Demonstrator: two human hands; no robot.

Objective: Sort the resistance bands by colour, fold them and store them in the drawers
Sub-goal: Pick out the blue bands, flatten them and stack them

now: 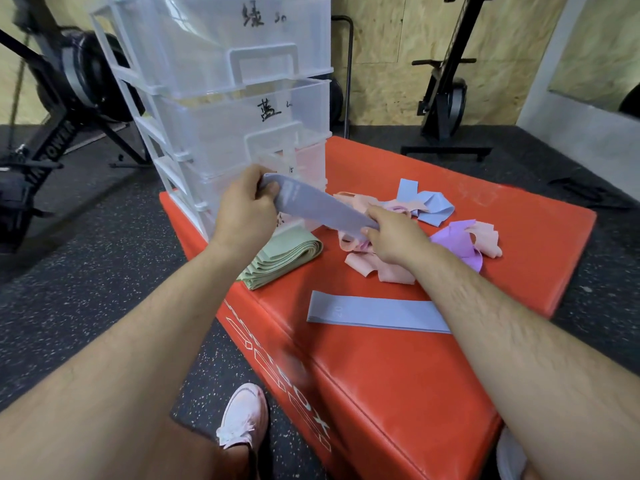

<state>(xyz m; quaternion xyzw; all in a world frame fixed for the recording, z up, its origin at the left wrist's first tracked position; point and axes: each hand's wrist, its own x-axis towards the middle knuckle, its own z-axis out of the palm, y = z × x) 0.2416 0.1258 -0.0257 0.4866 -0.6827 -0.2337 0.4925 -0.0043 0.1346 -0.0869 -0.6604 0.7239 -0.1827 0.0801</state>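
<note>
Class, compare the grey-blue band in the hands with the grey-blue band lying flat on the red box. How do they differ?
The held band is gripped at its ends by the left hand and right hand; the flat band lies untouched on the red box. The held band slants down to the right; the flat band lies nearly level. Both are grey-blue.

top drawer (207, 53) 绿, second drawer (221, 133) 蓝

1. Drawer unit (235, 98): on the bench (398, 375), far left corner.
2. Folded stack (284, 259): on the bench, just before the drawer unit.
3. Loose heap (433, 206): right of the drawer unit.
4. Flat band (374, 311): before the loose heap.
5. Held band (311, 202): above the folded stack, between left hand (242, 209) and right hand (394, 237).
</note>
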